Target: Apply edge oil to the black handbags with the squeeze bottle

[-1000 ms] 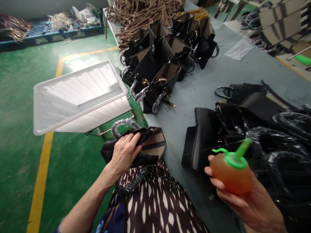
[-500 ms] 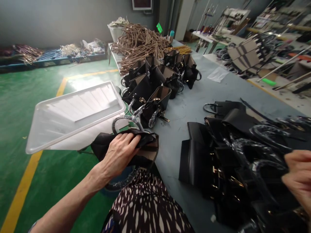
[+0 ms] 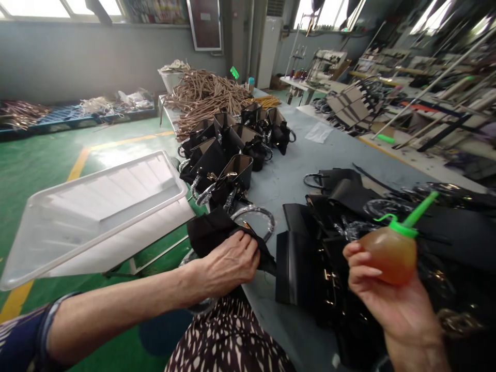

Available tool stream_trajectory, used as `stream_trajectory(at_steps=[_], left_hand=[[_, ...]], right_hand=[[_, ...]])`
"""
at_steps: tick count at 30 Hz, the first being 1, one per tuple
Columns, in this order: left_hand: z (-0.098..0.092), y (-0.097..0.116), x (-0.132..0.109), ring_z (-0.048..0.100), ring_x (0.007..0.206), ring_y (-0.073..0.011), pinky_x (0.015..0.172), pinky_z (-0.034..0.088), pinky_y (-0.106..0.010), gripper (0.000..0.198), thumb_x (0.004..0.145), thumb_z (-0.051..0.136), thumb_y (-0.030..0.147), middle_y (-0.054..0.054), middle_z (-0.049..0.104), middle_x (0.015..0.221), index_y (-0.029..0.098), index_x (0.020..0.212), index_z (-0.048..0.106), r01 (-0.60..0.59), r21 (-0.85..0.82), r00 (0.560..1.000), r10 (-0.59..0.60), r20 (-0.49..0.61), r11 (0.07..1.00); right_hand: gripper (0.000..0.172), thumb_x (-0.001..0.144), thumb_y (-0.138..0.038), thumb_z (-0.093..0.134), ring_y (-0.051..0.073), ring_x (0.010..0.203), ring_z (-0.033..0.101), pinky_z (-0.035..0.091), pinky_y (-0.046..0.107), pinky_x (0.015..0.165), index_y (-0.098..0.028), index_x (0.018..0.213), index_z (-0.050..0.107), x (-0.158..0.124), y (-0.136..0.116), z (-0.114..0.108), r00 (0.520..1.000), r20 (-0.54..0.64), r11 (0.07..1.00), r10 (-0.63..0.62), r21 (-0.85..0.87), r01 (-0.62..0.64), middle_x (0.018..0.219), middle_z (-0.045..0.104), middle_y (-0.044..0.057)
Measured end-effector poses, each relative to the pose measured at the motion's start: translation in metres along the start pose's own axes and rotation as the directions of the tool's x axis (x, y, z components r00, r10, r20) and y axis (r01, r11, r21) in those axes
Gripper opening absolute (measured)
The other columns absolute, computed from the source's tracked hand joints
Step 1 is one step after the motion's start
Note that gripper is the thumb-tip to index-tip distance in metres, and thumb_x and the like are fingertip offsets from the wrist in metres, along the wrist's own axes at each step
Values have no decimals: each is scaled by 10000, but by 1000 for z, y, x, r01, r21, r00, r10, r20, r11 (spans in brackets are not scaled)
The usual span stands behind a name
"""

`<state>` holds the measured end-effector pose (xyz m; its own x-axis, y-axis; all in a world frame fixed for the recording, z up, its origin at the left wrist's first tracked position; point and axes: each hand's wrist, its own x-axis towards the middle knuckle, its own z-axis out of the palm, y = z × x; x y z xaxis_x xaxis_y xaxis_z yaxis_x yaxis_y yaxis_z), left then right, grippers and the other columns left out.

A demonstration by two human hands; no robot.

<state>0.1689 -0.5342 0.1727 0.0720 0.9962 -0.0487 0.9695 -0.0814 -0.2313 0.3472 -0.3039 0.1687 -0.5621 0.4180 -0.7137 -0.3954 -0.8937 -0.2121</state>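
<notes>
My left hand grips the edge of a black handbag at the near edge of the table. The bag's plastic-wrapped handle arches up behind my fingers. In my right hand is a round, translucent squeeze bottle of amber liquid, with a green cap and a green nozzle tilted up to the right. My fingers wrap its left side and underside. Below and behind the bottle lies a pile of black handbags with gold hardware and wrapped handles.
Several upright black bags stand farther along the grey table. Behind them is a heap of brown straps. A white plastic tray rests on a stand to the left. Sewing machines are at the back right.
My right hand has come in from the right edge, and the squeeze bottle now shows in it. My left hand and its bag have shifted right, toward the table.
</notes>
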Motion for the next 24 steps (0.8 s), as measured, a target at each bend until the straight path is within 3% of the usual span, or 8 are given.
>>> stream_trajectory(at_steps=[5, 9, 13, 18, 22, 24], left_hand=[[6, 3, 39, 513, 686, -222, 577, 285, -355, 154, 805, 489, 106, -104, 546, 737, 108, 742, 630, -276, 145, 952, 292, -97, 950], [24, 14, 56, 531, 711, -236, 567, 267, -359, 168, 760, 523, 79, -122, 587, 729, 129, 662, 649, -430, 164, 898, 439, -19, 888], [31, 40, 57, 538, 781, -240, 612, 316, -379, 214, 786, 498, 111, -90, 601, 759, 197, 756, 691, -504, 224, 863, 491, 115, 834], [11, 60, 52, 523, 780, -269, 567, 301, -387, 376, 836, 368, 131, -75, 522, 743, 333, 925, 673, -603, 356, 796, 504, 336, 714], [0, 62, 58, 526, 680, -271, 515, 287, -381, 340, 817, 372, 168, -96, 519, 709, 285, 957, 659, -647, 442, 762, 548, 346, 621], [5, 65, 64, 528, 617, -268, 491, 308, -388, 275, 798, 430, 237, -111, 566, 703, 258, 933, 669, -645, 510, 764, 494, 415, 569]], right_hand=[[544, 606, -202, 729, 136, 645, 589, 535, 198, 423, -156, 1107, 522, 3, -3, -15, 997, 70, 1000, 19, 6, -19, 958, 519, 96], [597, 558, -187, 763, 130, 626, 579, 525, 191, 412, -143, 1097, 510, -1, -9, -23, 998, 66, 1000, 1, 25, -3, 938, 519, 92], [564, 580, -232, 766, 124, 596, 567, 512, 183, 389, -142, 1073, 508, 0, -15, -31, 999, 52, 1000, -1, 30, -1, 904, 524, 88], [519, 623, -272, 737, 127, 581, 565, 501, 183, 371, -143, 1070, 505, 9, -14, -38, 999, 40, 999, 32, 26, -33, 886, 524, 92], [486, 662, -280, 685, 133, 575, 560, 495, 194, 361, -150, 1095, 507, 13, -7, -36, 996, 33, 995, 80, 58, -82, 887, 519, 94], [456, 683, -277, 654, 134, 572, 557, 489, 196, 355, -151, 1096, 509, 12, -4, -33, 996, 32, 995, 84, 58, -86, 885, 515, 95]])
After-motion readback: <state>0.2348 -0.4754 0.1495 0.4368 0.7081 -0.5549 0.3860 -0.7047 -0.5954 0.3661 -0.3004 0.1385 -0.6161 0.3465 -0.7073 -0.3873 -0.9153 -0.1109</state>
